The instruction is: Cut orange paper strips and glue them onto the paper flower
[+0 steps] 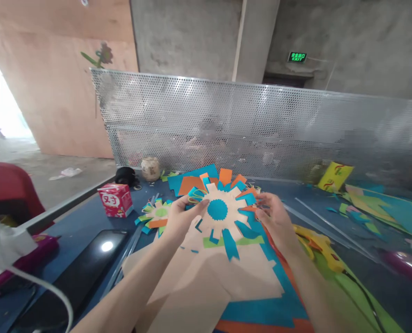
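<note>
I hold a felt flower up over the table with both hands. It has a beige base, a round blue centre and blue and orange petal strips around the rim. My left hand grips its left edge, thumb on top. My right hand pinches its right edge, fingers curled around the petals. Beneath it lie beige, blue and orange felt sheets.
A second smaller felt flower lies left of my hands. A red carton, a dark phone, a yellow glue gun and felt scraps sit on the blue table. A perforated metal screen stands behind.
</note>
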The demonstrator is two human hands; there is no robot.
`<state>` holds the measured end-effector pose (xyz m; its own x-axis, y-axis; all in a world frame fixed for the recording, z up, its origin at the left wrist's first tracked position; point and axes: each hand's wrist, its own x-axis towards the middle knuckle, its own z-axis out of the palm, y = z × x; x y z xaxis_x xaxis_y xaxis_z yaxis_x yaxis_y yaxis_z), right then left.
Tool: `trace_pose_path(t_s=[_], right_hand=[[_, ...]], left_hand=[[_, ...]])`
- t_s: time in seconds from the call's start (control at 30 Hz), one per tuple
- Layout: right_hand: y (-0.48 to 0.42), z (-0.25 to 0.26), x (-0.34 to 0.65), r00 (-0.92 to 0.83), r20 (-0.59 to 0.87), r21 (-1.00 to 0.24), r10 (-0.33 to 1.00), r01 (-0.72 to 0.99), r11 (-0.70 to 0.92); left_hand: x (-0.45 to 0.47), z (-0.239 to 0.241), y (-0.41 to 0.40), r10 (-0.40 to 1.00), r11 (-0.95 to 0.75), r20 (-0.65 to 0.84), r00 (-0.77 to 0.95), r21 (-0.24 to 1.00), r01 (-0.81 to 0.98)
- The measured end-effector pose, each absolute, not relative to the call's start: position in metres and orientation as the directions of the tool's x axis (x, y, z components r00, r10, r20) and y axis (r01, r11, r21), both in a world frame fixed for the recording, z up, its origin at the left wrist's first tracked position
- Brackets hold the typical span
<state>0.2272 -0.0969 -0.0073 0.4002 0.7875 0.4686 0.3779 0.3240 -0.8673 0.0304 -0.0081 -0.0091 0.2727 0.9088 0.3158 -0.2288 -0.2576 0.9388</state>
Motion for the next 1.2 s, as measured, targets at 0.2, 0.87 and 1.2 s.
trace_pose_path(t_s=[0.2, 0.87, 1.2], right_hand=[[-0.091, -0.017, 0.214, 0.233, 0.246, -0.965, 0.941, 0.154, 0.215], [-0.092, -0.019, 0.204, 0.211, 0.131, -0.972, 0.969, 0.219, 0.084], [-0.092, -0.025, 0.207, 0.187, 0.092, -0.980, 0.978, 0.192, 0.055]], left_hand=[[0.038, -0.015, -0.007, 0.921, -0.092, 0.177, 0.347, 0.965, -0.247], [0.032, -0.013, 0.005, 0.931, -0.144, 0.210, 0.298, 0.963, -0.228], [0.031, -0.015, 0.009, 0.947, -0.130, 0.173, 0.272, 0.977, -0.167]])
